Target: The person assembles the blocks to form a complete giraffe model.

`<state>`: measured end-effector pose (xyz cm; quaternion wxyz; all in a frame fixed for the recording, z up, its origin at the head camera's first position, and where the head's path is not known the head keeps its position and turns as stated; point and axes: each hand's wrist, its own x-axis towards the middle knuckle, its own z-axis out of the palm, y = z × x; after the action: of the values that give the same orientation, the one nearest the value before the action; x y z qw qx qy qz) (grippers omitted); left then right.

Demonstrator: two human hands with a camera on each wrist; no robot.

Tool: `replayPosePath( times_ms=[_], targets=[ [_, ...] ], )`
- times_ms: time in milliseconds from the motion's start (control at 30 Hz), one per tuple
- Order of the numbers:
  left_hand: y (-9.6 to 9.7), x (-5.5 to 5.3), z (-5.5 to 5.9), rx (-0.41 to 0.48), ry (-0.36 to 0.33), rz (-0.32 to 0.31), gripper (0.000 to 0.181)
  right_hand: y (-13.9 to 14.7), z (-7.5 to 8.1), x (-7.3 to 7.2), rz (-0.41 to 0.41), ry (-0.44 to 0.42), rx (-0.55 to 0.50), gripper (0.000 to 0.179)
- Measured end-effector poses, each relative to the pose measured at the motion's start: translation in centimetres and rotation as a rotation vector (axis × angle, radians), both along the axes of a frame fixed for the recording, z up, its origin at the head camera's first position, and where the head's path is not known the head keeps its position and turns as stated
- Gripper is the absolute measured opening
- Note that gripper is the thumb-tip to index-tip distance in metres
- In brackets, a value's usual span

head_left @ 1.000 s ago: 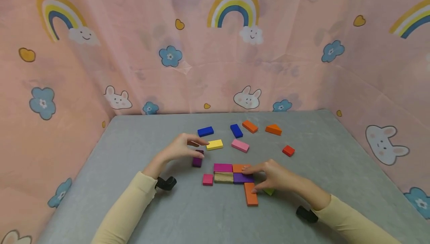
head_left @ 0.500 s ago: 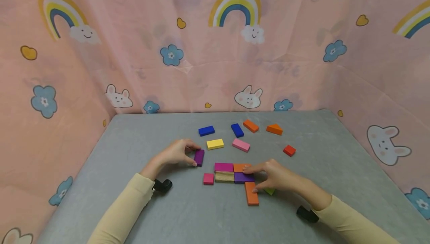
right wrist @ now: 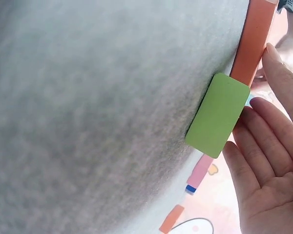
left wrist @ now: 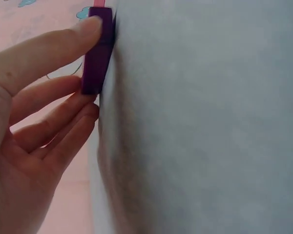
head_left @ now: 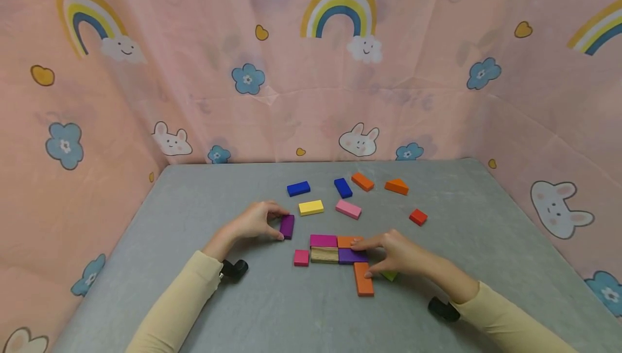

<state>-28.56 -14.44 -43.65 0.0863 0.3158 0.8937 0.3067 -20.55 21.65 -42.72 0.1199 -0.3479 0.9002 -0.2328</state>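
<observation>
My left hand (head_left: 257,221) pinches a dark purple block (head_left: 287,227) between thumb and fingers; in the left wrist view the thumb lies at one end of the purple block (left wrist: 98,66) and fingertips at the other. My right hand (head_left: 403,254) rests over a flat group: its index finger touches around the orange block (head_left: 346,242) and the violet block (head_left: 353,256), its thumb the long orange block (head_left: 363,283). A magenta block (head_left: 323,241) and a bare-wood block (head_left: 324,255) complete the group. Beneath the right hand sits a green block (right wrist: 218,115), mostly hidden from the head.
Left of the group lies a small pink-red block (head_left: 301,258). Farther back are a yellow block (head_left: 311,208), a pink block (head_left: 348,209), two blue blocks (head_left: 298,189), an orange block (head_left: 362,181), an orange triangle (head_left: 397,186) and a red block (head_left: 418,217).
My left hand has come down from above the purple block and taken hold of it, and the block has turned slightly. My right hand has stayed in place.
</observation>
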Motion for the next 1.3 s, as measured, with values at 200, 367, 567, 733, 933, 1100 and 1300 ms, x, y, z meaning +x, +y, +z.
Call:
replayPosePath(
  times_ms=[200,367,567,733,933,1100,1300],
  targets=[
    [-0.6,2.4,0.1,0.103,0.026,0.019,0.057,-0.1,0.1,0.0,0.005,0.000,0.002,0.055],
    [-0.1,5.6,0.6,0.169,0.040,-0.028,0.056,-0.1,0.3,0.1,0.002,0.002,0.003,0.055],
    [1.4,8.3,0.9,0.191,0.065,-0.113,0.054,0.0,0.3,0.2,0.004,0.008,-0.005,0.056],
    [2.7,9.0,0.8,0.176,0.111,-0.190,0.054,-0.1,0.3,0.2,0.004,0.006,-0.007,0.056],
    [3.8,9.5,0.8,0.137,0.130,-0.224,0.055,-0.2,0.4,0.2,-0.001,0.000,0.001,0.058],
    [4.7,9.9,0.8,0.098,0.107,-0.246,0.056,-0.1,0.3,0.2,0.004,0.010,-0.003,0.057],
    [5.2,10.1,0.7,0.052,0.174,-0.257,0.055,-0.1,0.3,0.1,0.008,0.010,0.003,0.057]
  ],
)
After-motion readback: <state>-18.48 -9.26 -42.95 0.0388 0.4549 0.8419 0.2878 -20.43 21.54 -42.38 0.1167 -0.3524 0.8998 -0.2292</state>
